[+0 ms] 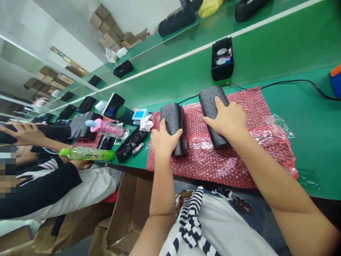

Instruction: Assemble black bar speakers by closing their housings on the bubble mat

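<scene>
A workshop, apparently an assembly line: long green bench point(314, 149), open electronic housing point(222, 60), red bubble wrap point(221, 163), stacked cartons point(106, 28) behind.

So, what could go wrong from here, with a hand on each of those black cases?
The bubble wrap under both cases reaches the near table edge, so it could slide and carry them along if the left hand or right hand pushes sideways.
The black cable runs close behind the right case and might snag if that case is shifted.
The green-labelled bottle lies on its side by the co-worker's arm and may get knocked.
</scene>
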The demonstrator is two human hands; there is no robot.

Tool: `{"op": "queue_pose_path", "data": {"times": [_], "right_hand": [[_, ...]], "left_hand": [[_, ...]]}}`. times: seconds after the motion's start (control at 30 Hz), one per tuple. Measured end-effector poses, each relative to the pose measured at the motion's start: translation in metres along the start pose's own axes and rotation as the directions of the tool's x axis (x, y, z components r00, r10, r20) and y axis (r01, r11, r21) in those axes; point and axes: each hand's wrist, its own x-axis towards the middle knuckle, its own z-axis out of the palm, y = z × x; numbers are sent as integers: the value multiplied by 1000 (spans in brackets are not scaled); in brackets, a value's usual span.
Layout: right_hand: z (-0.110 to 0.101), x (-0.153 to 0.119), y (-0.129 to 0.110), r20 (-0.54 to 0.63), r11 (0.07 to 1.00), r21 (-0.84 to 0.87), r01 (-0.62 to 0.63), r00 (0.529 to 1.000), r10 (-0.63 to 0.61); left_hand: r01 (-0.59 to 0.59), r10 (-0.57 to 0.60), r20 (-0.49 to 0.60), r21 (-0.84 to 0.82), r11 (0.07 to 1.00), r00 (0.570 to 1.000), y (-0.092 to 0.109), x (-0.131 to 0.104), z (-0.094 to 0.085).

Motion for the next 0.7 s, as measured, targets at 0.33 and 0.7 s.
{"op": "queue_pose_path", "data": {"times": [0.33,0.7], "right_hand": [[4,3,3,-14,999,35,12,1000,-12],[4,5,3,-33,997,56,49,998,-47]], "left_hand": [[-6,5,18,58,998,1000,8,6,0],[-54,57,133,-24,998,989,12,4,2]]}}
